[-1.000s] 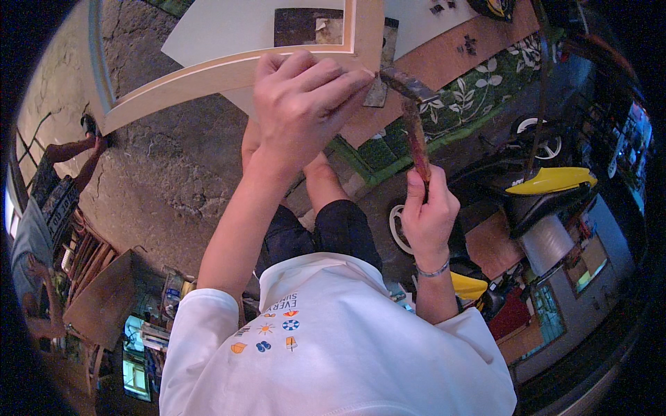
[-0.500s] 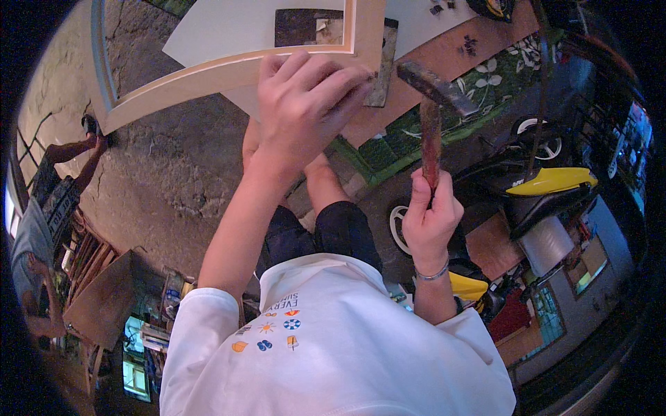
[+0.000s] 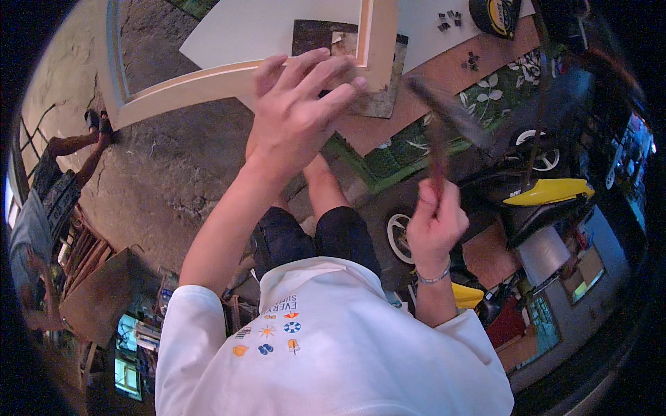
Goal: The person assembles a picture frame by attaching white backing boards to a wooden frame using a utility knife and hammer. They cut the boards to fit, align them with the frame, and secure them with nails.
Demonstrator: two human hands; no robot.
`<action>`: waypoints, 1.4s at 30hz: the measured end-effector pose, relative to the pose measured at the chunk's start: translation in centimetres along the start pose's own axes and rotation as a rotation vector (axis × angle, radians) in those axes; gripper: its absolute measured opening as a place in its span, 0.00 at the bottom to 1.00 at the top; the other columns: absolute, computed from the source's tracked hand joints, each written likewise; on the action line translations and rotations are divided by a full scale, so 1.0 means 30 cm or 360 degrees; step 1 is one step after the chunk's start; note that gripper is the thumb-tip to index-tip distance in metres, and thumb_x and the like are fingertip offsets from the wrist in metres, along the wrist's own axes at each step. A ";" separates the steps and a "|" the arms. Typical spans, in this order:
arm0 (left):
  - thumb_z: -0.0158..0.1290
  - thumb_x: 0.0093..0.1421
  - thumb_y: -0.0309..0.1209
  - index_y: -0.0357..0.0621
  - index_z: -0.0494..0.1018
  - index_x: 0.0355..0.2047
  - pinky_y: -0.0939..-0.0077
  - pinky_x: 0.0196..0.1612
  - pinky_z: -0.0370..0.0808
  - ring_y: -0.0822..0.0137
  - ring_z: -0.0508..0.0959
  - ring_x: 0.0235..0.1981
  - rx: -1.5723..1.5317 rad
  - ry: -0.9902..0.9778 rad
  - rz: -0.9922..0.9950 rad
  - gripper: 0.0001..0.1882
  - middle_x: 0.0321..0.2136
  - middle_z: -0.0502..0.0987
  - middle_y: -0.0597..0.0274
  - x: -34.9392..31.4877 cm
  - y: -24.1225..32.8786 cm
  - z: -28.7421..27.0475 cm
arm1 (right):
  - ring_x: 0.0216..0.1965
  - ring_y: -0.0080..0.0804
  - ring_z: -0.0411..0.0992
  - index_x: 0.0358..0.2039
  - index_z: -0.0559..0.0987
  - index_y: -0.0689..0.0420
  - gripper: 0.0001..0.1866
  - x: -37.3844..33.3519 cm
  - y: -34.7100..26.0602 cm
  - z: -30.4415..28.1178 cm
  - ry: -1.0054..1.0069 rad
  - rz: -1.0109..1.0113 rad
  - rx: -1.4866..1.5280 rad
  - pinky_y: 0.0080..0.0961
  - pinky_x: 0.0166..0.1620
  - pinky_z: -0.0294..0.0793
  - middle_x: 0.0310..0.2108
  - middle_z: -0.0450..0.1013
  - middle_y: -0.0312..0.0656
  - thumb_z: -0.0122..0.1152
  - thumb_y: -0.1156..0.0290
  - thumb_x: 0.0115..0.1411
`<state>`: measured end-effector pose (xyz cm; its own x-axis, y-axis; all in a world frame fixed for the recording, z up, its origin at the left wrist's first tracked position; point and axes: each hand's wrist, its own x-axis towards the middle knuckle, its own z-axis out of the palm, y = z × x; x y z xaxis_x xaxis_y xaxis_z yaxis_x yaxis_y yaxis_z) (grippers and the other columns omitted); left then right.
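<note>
My left hand (image 3: 298, 104) rests over the lower right corner of a pale wooden frame (image 3: 187, 91), its fingers spread and bent with nothing visible in them. Whether the fingertips press on the wood is hard to tell. Under that corner lies a dark worn plate (image 3: 388, 87). To the right, my right hand (image 3: 437, 222) is closed round the handle of a hammer (image 3: 436, 149). The hammer is raised beside the frame, its head (image 3: 447, 107) smeared by motion and apart from the wood.
Beyond the frame are a white board (image 3: 229, 35), a brown board (image 3: 430, 90), small dark pieces (image 3: 447, 21) and a black-and-yellow tape measure (image 3: 498, 15). Green leaf-patterned cloth (image 3: 479, 104) edges them. A yellow motorbike (image 3: 548, 192) stands right; another person (image 3: 41, 215) is at far left.
My left hand's fingers have gone from bunched together to spread. The hammer and right hand have shifted slightly, the hammer now blurred. The frame and boards appear a little lower and further right in view.
</note>
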<state>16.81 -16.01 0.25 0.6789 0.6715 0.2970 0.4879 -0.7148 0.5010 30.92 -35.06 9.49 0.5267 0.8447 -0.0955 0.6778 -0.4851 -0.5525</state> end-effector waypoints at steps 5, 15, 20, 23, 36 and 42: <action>0.59 0.48 0.33 0.63 0.81 0.39 0.58 0.59 0.62 0.65 0.76 0.52 0.0008 -0.0014 0.0000 0.15 0.47 0.79 0.73 0.014 0.005 0.000 | 0.16 0.32 0.69 0.36 0.73 0.61 0.15 -0.030 0.038 0.026 0.0072 -0.0135 -0.0079 0.29 0.21 0.67 0.21 0.71 0.40 0.52 0.61 0.72; 0.58 0.48 0.32 0.61 0.80 0.36 0.57 0.57 0.64 0.64 0.76 0.51 -0.0036 0.0034 -0.0018 0.13 0.45 0.79 0.72 0.012 0.010 0.007 | 0.20 0.35 0.72 0.33 0.73 0.63 0.12 -0.037 0.055 0.074 -0.0254 0.0201 -0.0095 0.31 0.26 0.72 0.22 0.72 0.43 0.56 0.66 0.69; 0.57 0.49 0.33 0.61 0.80 0.37 0.57 0.56 0.64 0.63 0.76 0.51 -0.0064 -0.0004 -0.0047 0.13 0.46 0.79 0.71 0.003 0.006 -0.018 | 0.22 0.47 0.74 0.34 0.74 0.61 0.10 -0.050 0.010 0.036 0.0182 0.0068 0.0039 0.33 0.27 0.73 0.22 0.73 0.50 0.56 0.68 0.68; 0.57 0.49 0.33 0.61 0.80 0.37 0.57 0.56 0.64 0.63 0.76 0.52 -0.0068 0.0041 -0.0013 0.13 0.46 0.79 0.71 0.012 0.007 0.000 | 0.20 0.37 0.74 0.35 0.74 0.62 0.10 -0.033 0.046 0.071 -0.0297 0.0224 -0.0123 0.30 0.26 0.72 0.22 0.73 0.46 0.54 0.67 0.70; 0.58 0.49 0.33 0.62 0.82 0.39 0.57 0.59 0.62 0.63 0.76 0.51 -0.0087 0.0022 -0.0074 0.14 0.46 0.80 0.72 0.006 0.008 -0.007 | 0.23 0.58 0.74 0.32 0.72 0.60 0.10 -0.014 -0.020 0.037 0.0071 0.0155 0.0068 0.46 0.23 0.70 0.21 0.73 0.54 0.57 0.67 0.68; 0.64 0.50 0.41 0.66 0.82 0.39 0.58 0.65 0.57 0.62 0.73 0.57 0.0073 -0.0025 -0.0034 0.14 0.50 0.80 0.71 -0.004 0.001 -0.002 | 0.24 0.59 0.73 0.34 0.72 0.62 0.11 0.000 -0.001 0.023 -0.0079 0.0184 0.0062 0.43 0.25 0.70 0.23 0.73 0.53 0.55 0.67 0.69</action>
<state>16.71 -16.09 0.29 0.6762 0.6841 0.2736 0.5269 -0.7085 0.4694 30.55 -34.90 8.94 0.5733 0.7944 -0.2006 0.5933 -0.5714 -0.5669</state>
